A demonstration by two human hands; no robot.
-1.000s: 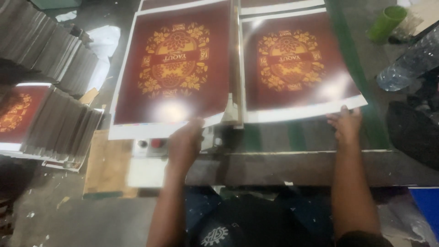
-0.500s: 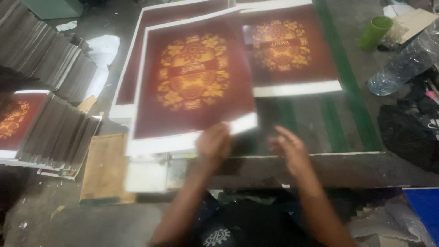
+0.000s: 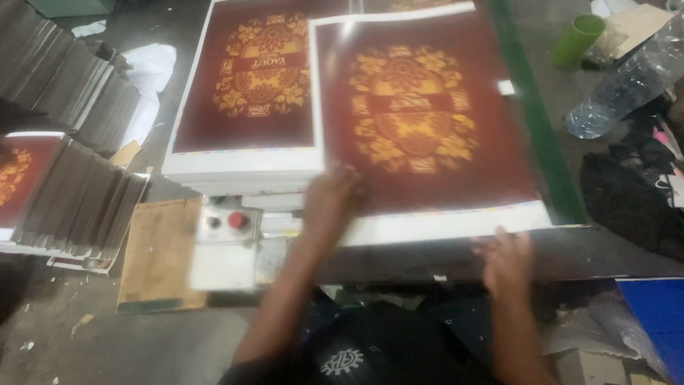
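Head view, looking down over the worktop (image 3: 570, 249). A large glossy printed sheet (image 3: 427, 121), rectangular, dark maroon with a gold floral medallion at its centre and a white unprinted margin along its edges, lies flat on the dark worktop, slightly askew. Its left edge overlaps a stack of like sheets (image 3: 242, 160), which shows the same maroon face on top and many thin white edges down its side. A green strip (image 3: 534, 121) runs along the sheet's right edge.

The left hand (image 3: 333, 196) rests on the sheet's lower left corner, palm down, its grip flattened against the paper; whether the fingers are spread cannot be told, as the hand is blurred. The right hand (image 3: 506, 258) lies at the sheet's lower white margin, fingers loosely spread and touching the edge, pinching nothing that can be seen.

Below the stack sits a pale control box (image 3: 228, 242) with 1 red round button and 1 dark one, beside a bare wooden board (image 3: 160, 253). At far left, fanned grey stacks of paper (image 3: 78, 199) lean in rows. At upper right stand a green plastic cup (image 3: 577, 39) and a clear crumpled plastic bottle (image 3: 627, 85), with dark cloth (image 3: 627, 199) below them.
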